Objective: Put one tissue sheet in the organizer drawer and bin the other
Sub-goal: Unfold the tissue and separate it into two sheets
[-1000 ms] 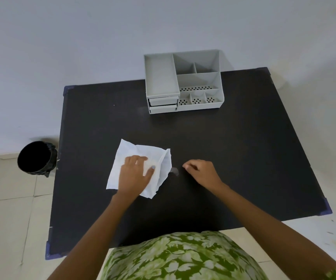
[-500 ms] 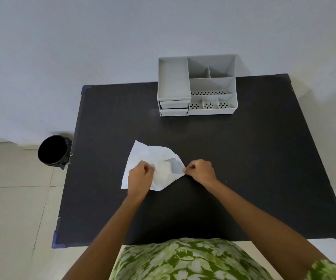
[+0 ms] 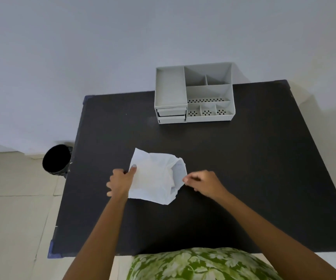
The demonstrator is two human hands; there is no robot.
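White tissue (image 3: 155,176) lies on the black table (image 3: 244,168), its layers partly pulled apart and lifted in the middle. My left hand (image 3: 121,181) pinches its left edge with the thumb on top. My right hand (image 3: 202,183) pinches the right edge at the folded corner. The grey organizer (image 3: 193,93) stands at the table's far edge, its two small drawers (image 3: 172,115) at the lower left front, both pushed in. A black bin (image 3: 56,159) stands on the floor left of the table.
A pale wall rises right behind the organizer. Tiled floor lies to the left around the bin. My green patterned clothing (image 3: 199,263) touches the table's near edge.
My left hand slid from the tissue's middle to its left edge and my right hand took the right edge; the sheet spread wider between them. The view shifted, moving everything rightward.
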